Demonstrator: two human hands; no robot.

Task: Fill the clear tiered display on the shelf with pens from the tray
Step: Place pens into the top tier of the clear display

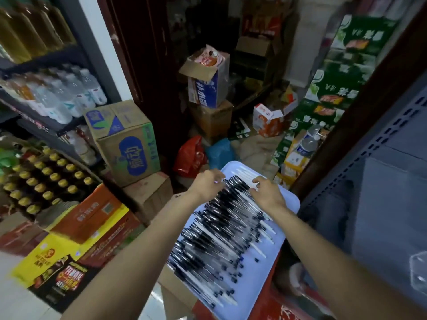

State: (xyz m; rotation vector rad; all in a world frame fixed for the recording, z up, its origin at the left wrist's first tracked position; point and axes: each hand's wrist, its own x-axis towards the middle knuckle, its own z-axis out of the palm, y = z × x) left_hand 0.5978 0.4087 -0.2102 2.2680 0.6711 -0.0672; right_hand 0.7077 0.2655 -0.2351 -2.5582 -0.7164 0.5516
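Left hand (208, 183) and right hand (268, 192) both curl their fingers onto the pens (221, 229) at the far end of the pale tray (288, 204). Black-capped clear pens cover most of it. Cardboard boxes (126, 144) crowd its left edge, grey shelf (381, 181) on the right.

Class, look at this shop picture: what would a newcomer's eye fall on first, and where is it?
First, the pale tray heaped with black-capped pens, low in the middle. Both hands, left and right, reach onto the pens at its far end. Cardboard boxes crowd the floor behind.
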